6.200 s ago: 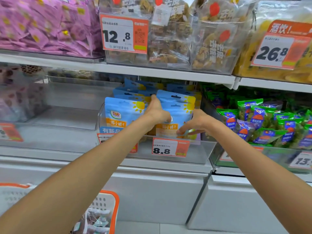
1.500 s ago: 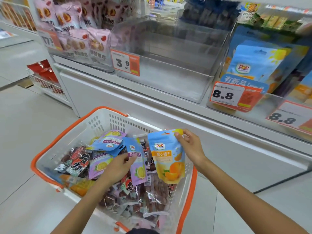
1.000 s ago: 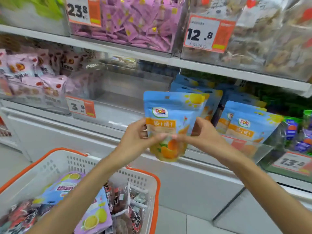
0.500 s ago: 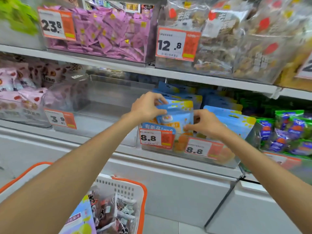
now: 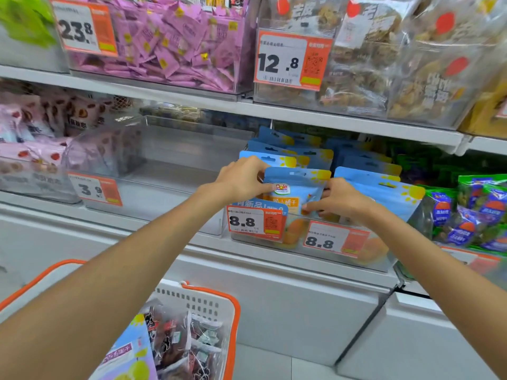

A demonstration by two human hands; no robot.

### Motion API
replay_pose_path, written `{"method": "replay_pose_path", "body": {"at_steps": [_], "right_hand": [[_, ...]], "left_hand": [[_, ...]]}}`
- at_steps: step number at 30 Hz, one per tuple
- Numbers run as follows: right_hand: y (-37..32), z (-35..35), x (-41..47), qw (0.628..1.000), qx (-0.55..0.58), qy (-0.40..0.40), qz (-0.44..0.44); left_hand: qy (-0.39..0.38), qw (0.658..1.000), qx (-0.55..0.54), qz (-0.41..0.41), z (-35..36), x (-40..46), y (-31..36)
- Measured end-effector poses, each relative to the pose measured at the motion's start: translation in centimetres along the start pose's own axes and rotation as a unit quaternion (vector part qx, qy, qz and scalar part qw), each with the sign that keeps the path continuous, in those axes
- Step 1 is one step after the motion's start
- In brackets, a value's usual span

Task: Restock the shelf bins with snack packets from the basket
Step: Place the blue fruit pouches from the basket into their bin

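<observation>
- Both hands, left hand [image 5: 242, 179] and right hand [image 5: 338, 200], pinched the blue pouch [image 5: 297, 187] I steered into the clear bin [image 5: 384, 266].
- Releasing unevenly, I judged, could tip it over the near wall.

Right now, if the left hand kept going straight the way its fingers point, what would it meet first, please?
Probably the blue Dole pouch that the left hand already touches at its left edge; depth is unclear.

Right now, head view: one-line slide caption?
Both hands, left hand and right hand, seat a blue Dole orange packet into the 8.8 shelf bin.
</observation>
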State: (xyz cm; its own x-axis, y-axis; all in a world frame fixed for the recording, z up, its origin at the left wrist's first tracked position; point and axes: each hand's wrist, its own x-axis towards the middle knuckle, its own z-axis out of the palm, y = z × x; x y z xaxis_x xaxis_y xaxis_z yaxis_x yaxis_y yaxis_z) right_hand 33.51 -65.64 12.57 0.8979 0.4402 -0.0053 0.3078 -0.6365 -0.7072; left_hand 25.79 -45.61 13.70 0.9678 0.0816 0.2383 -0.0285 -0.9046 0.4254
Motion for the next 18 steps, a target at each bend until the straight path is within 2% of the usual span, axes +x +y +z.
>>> {"method": "replay_pose_path", "body": {"at_steps": [2,5,7,10,12,13,15,18], "right_hand": [[0.0,-0.2,-0.2,1.000,0.002,0.002,-0.006],[-0.2,-0.6,-1.3,0.997,-0.045,0.064,-0.028],[-0.7,-0.9,-2.2,0.987,-0.067,0.127,-0.077],[-1.3,-0.9,-3.6,0.953,-0.081,0.236,-0.173],[-2.0,-0.7,-4.5,0.939,-0.052,0.262,-0.216],[-2.6,-0.4,-5.0,0.944,-0.012,0.242,-0.226],[-3.7,0.8,-5.7,0.960,0.074,0.149,-0.225],[-4.1,5.3,-5.9,0.976,0.091,-0.013,-0.199]], "left_hand": [[0.002,1.000,-0.001,-0.010,0.2,0.2,0.2],[-0.002,0.998,-0.061,-0.033,0.1,-0.2,0.5],[0.010,0.994,-0.101,-0.036,-0.1,-0.5,0.4],[0.061,0.986,-0.153,-0.032,-0.2,-1.2,-0.1],[0.093,0.977,-0.188,-0.028,-0.5,-2.0,-0.3],[0.104,0.973,-0.206,-0.029,-0.8,-2.7,-0.6],[0.124,0.963,-0.237,-0.036,-1.6,-4.6,-1.4],[0.134,0.955,-0.253,-0.074,-2.0,-8.8,-4.4]]}}
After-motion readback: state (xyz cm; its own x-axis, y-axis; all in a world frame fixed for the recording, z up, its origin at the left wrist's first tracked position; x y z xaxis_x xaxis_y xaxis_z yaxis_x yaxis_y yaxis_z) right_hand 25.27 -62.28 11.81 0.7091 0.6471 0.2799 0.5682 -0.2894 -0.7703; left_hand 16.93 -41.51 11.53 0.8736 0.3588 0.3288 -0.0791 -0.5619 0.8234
